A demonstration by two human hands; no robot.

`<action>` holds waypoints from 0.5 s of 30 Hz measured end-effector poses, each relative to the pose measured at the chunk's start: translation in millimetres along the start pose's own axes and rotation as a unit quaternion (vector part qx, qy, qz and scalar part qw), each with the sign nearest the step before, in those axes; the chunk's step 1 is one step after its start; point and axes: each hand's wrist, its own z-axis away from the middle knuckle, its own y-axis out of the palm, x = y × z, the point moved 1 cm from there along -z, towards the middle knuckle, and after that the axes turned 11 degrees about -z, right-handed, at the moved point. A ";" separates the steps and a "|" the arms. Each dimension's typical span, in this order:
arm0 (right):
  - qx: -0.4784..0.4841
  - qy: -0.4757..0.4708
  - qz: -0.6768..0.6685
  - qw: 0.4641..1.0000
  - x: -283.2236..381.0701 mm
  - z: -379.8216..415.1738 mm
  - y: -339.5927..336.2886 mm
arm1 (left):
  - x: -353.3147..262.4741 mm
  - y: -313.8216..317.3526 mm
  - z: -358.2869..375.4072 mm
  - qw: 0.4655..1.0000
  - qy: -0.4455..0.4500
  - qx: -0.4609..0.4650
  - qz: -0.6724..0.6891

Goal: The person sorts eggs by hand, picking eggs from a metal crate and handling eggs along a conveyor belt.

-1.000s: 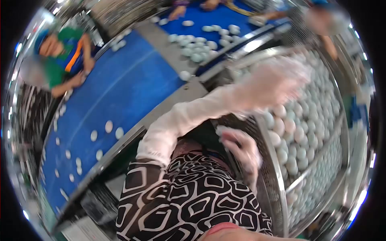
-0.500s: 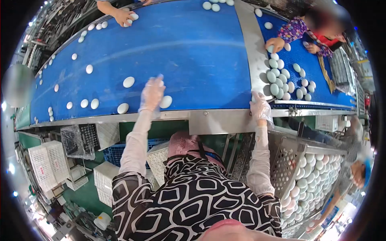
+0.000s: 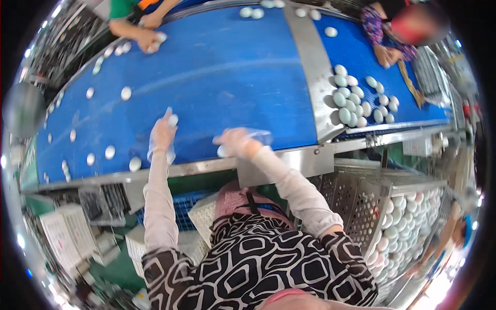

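My left hand [image 3: 163, 133], in a clear glove, is over the blue belt [image 3: 232, 77] with its fingers closed around a pale egg [image 3: 173, 120]. Another egg [image 3: 170, 156] lies partly hidden beside its wrist. My right hand [image 3: 236, 142], gloved and blurred, reaches left above the belt's near edge. Its fingers are bent over a pale egg [image 3: 223, 151], which shows just below them. More eggs lie scattered on the belt to the left, one [image 3: 135, 164] near the metal edge.
A co-worker's hands [image 3: 150, 39] hold eggs at the far left edge. Another person's hands [image 3: 387, 56] are above the right-hand belt, near a cluster of eggs [image 3: 344, 115]. A perforated crate [image 3: 361, 212] full of eggs stands below right.
My left hand has moved left. My right hand has left the metal divider and swung left over the main belt. The view has shifted, and the co-worker at right has drawn both hands together.
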 end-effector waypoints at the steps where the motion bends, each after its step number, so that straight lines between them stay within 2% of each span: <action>1: -0.013 -0.045 -0.062 0.997 -13.3 -10.5 20.6 | 3.7 14.1 -7.7 0.999 0.036 -0.010 0.015; 2: 0.032 0.017 -0.029 0.999 -4.9 -13.1 21.7 | 8.0 27.9 -12.9 0.997 0.070 -0.033 0.016; 3: 0.009 0.039 -0.034 0.999 -10.0 -14.1 33.1 | 7.0 32.0 -14.5 0.993 0.104 -0.055 0.019; 4: -0.007 0.060 -0.036 0.998 -21.4 -20.1 51.8 | 7.5 36.1 -15.9 0.992 0.095 -0.046 0.063; 5: 0.011 0.049 -0.038 0.998 -22.1 -13.5 43.5 | 2.1 33.4 -14.7 0.990 0.085 -0.034 0.103; 7: 0.044 0.022 -0.041 0.998 -16.9 9.2 9.3 | -14.2 25.6 -13.2 0.977 0.123 -0.036 0.169; 9: -0.061 0.046 -0.204 0.976 -29.7 39.4 4.6 | -75.6 -13.0 -6.1 0.965 0.132 -0.046 0.220; 10: -0.119 0.053 -0.279 0.951 -34.6 58.0 3.0 | -117.5 -39.2 -3.9 0.955 0.117 -0.004 0.271; 12: -0.208 0.042 -0.461 0.862 -2.9 141.3 -10.5 | -201.0 -96.1 18.3 0.923 0.093 0.102 0.358; 14: -0.316 -0.019 -0.469 0.825 27.3 225.5 2.9 | -291.5 -138.5 46.8 0.848 0.211 0.184 0.451; 15: -0.275 0.089 -0.521 0.803 60.0 285.1 -5.4 | -338.7 -155.7 66.5 0.796 0.267 0.234 0.491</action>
